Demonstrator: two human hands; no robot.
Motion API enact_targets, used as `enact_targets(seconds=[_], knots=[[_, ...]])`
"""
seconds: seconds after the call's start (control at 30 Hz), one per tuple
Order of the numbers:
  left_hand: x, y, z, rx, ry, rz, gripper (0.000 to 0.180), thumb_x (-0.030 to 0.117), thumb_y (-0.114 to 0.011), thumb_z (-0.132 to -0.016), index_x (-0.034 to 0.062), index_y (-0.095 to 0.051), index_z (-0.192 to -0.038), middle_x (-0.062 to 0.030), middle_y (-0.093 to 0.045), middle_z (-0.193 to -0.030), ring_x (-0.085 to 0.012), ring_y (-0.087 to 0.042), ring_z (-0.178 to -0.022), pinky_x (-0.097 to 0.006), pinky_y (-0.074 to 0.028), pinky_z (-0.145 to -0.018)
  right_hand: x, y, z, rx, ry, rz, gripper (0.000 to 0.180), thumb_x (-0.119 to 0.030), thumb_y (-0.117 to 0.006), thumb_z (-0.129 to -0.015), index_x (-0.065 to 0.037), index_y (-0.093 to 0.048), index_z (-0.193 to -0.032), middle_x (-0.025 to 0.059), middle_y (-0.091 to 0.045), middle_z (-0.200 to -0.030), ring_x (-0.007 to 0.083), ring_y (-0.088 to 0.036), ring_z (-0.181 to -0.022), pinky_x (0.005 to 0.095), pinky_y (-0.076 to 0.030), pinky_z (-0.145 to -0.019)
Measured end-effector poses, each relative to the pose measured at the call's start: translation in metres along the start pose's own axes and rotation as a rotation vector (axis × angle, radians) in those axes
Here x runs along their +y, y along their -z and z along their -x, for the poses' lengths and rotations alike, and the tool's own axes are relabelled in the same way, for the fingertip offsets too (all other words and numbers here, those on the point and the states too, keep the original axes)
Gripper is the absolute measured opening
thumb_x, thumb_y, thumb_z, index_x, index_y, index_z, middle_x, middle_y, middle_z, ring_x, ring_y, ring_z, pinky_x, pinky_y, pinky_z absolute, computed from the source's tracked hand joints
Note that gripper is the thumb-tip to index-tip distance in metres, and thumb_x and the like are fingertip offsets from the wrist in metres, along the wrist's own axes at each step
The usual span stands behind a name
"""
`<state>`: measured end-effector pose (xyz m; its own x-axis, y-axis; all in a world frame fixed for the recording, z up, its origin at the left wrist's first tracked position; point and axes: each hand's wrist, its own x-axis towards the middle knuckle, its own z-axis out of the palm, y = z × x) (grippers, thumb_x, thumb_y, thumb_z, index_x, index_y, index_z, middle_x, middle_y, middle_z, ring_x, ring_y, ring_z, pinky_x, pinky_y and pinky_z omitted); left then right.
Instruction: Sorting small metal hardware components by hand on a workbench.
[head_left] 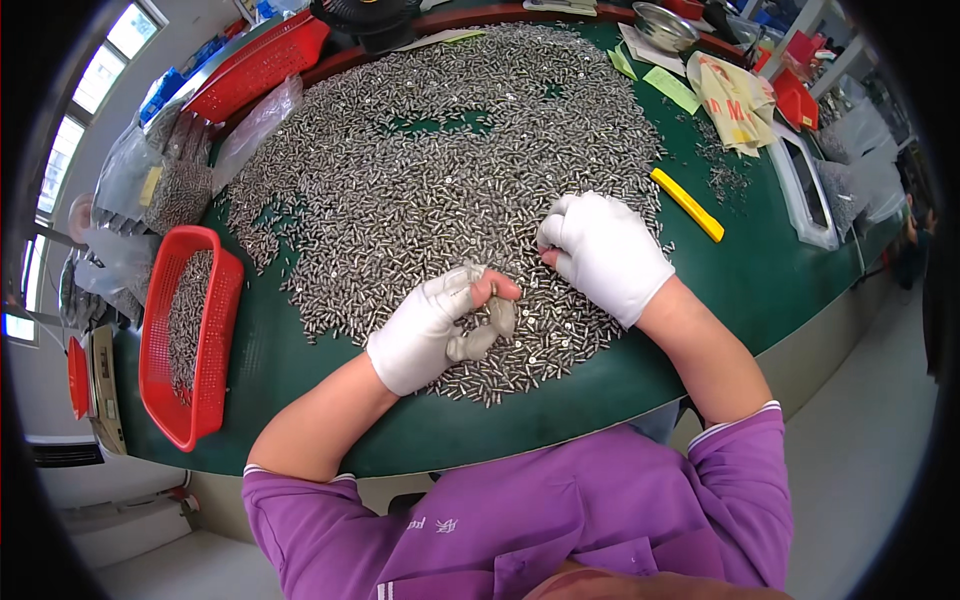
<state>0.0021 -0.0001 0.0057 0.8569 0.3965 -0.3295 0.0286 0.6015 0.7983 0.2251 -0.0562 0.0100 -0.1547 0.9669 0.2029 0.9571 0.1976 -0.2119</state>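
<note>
A broad layer of small silvery cylindrical metal parts (pixel 420 200) lies spread over the green tabletop. My left hand (pixel 440 320), in a white glove with a bare thumb tip and greyed fingertips, curls palm-up just over the near part of the layer. A tiny metal part (pixel 493 290) shows at its bare digit. To the right, my right hand (pixel 605 255) is gloved in white too, its back turned up. Its fingers bend closed down at the parts, with one bare tip showing; what they pinch, if anything, is hidden.
A red basket (pixel 225 300) with more metal parts stands at the left. A yellow-handled cutter (pixel 688 205) lies right of the layer. Farther back are a second red basket (pixel 260 70), a metal bowl (pixel 665 27), a printed cloth bag (pixel 733 100) and a white tray (pixel 803 190).
</note>
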Motion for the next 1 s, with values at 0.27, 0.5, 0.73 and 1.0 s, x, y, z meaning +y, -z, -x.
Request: enact_targets(seconds=[0.27,0.5,0.73,1.0], knots=[[-0.001,0.005,0.002,0.022,0.023,0.037,0.035,0.040,-0.054,-0.096,0.0071,-0.058,-0.107,-0.0043,-0.058,-0.086,-0.0073,-0.042,-0.055,-0.019,-0.030,-0.049,0.001,0.006,0.000,0.012,0.010,-0.138,0.010,-0.019,-0.067,-0.077,-0.010,-0.067,-0.081,0.0091,-0.061,-0.084,0.0292,-0.062,-0.085,0.0414,-0.051,-0.076],[-0.001,0.005,0.001,0.010,0.027,0.026,0.035,0.044,-0.056,-0.094,0.0094,-0.057,-0.102,-0.0029,-0.058,-0.087,-0.0055,-0.043,-0.057,-0.017,-0.030,-0.050,-0.007,-0.003,-0.002,0.017,0.025,-0.163,0.009,-0.018,-0.068,-0.075,-0.011,-0.067,-0.081,0.0082,-0.062,-0.084,0.0288,-0.062,-0.084,0.0411,-0.051,-0.073],[-0.004,0.000,-0.001,-0.005,-0.014,0.027,0.025,0.033,-0.061,-0.093,0.0093,-0.053,-0.093,0.0005,-0.052,-0.074,-0.0046,-0.033,-0.049,-0.020,-0.026,-0.047,-0.014,0.011,-0.001,0.146,0.165,-0.271,0.010,-0.017,-0.068,-0.075,-0.012,-0.067,-0.083,0.0070,-0.062,-0.086,0.0281,-0.061,-0.082,0.0399,-0.051,-0.072],[0.000,-0.003,0.000,0.058,0.051,-0.170,0.020,0.029,-0.062,-0.093,0.0106,-0.055,-0.097,0.0011,-0.059,-0.078,-0.0028,-0.045,-0.054,-0.017,-0.029,-0.044,-0.023,0.018,-0.001,0.114,0.392,-0.322,0.017,-0.016,-0.070,-0.073,-0.014,-0.066,-0.089,0.0049,-0.063,-0.086,0.0274,-0.061,-0.080,0.0393,-0.050,-0.070]])
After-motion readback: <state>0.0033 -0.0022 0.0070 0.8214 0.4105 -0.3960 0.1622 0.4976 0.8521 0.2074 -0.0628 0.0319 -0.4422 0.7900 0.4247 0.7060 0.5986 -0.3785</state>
